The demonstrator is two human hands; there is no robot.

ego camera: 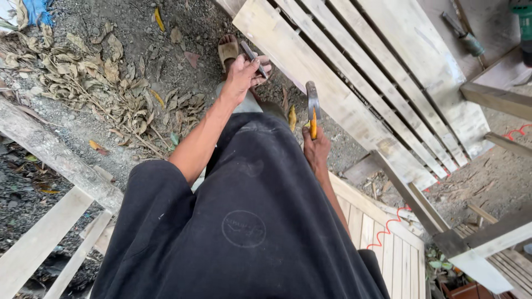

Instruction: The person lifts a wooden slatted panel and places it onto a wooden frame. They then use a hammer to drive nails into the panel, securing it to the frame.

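While the right hand (317,149) has its fingers (308,134) closed round the orange handle of a hammer (313,108), head pointing up and away, the left hand (243,75) pinches a small dark pencil-like tool (254,58) between its fingers (260,65). Just past the hammer head sits a slatted wooden panel (354,83), leaning over gravelly ground (166,39). Beyond the left fingers there's a sandalled foot (227,49), with dry leaves (105,83) scattered off to that side.
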